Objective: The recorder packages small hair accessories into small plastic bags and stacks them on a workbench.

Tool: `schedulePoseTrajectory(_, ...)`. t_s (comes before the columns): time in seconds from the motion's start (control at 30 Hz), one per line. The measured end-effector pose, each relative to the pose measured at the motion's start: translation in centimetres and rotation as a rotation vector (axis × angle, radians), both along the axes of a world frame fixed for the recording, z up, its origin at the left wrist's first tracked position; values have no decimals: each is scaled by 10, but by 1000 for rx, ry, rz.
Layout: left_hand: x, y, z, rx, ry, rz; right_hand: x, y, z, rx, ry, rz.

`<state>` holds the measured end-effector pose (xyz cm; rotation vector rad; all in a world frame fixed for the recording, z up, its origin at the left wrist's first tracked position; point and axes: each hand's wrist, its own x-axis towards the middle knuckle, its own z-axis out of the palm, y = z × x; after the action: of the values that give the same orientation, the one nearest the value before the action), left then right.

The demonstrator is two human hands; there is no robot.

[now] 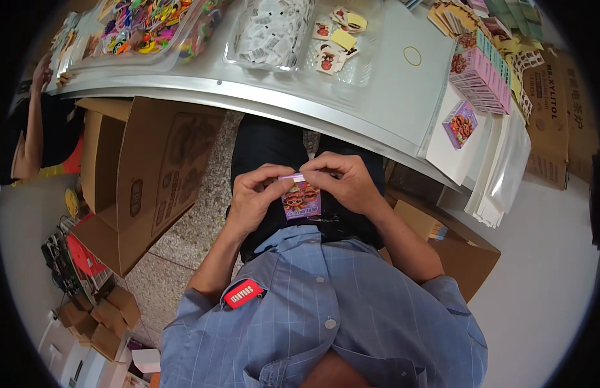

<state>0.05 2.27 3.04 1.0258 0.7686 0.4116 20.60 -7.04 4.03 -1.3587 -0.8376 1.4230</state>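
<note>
Over my lap, a small purple printed carton (pixel 302 202) is held by its upper end. My left hand (pixel 258 194) pinches the top left corner between thumb and fingers. On the top right, my right hand (pixel 344 182) is closed with thumb and index finger at the edge. A pale flap shows between the two thumbs; whether it is tucked in, I cannot tell. A similar purple carton (pixel 460 124) lies on a white sheet on the table at the right, beside a stack of pink and purple cartons (pixel 482 81).
The white table (pixel 390 110) curves across in front. On it stand a clear tray of white packets (pixel 274 32), a tray of printed cards (pixel 342 42) and a bin of colourful trinkets (pixel 145 29). An open cardboard box (pixel 158 174) stands left, another (pixel 468 252) right. A co-worker's arm (pixel 33 129) shows far left.
</note>
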Motion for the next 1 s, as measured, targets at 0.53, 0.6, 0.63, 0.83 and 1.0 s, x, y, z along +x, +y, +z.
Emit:
schedulePoseTrajectory(0.53,-5,20,3,-190,-1,-105,-5,-3,-5,102,-72,1)
schedulePoseTrajectory(0.6,-6,28,3,-130,21,-152,-5,-2,-3,121,-61,-9)
schedulePoseTrajectory(0.63,-7,30,3,-70,41,-201,-5,-2,-4,121,-59,-8)
schedulePoseTrajectory(0.83,-4,35,11,-30,211,-218,-3,1,-9,161,-145,12)
schedulePoseTrajectory(1.0,-3,42,15,50,248,-294,-4,2,-10,160,-160,12)
